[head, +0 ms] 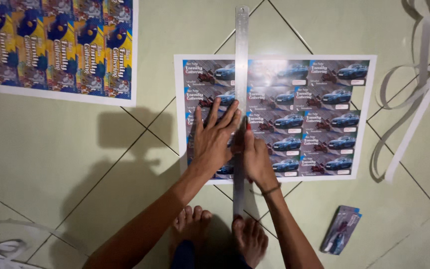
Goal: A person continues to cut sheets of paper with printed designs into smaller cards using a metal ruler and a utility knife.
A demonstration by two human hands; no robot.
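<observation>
A brushed steel ruler [241, 99] with a dull sheen lies across a glossy printed paper sheet [294, 117] at centre frame, glare washing out its upper cards. A second coated paper sheet [58, 47] sits upper left. The floor [75, 164] is smooth, pale green glazed tile with dark grout lines. Matt white paper offcut strips [414, 84] curl at right, and a small stack of shiny cut cards [342, 229] rests lower right.

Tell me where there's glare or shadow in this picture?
Head view: glare whitens the top of the car sheet beside the ruler; a dark shadow falls on the floor left of the hands, left and right; edges look soft.
</observation>
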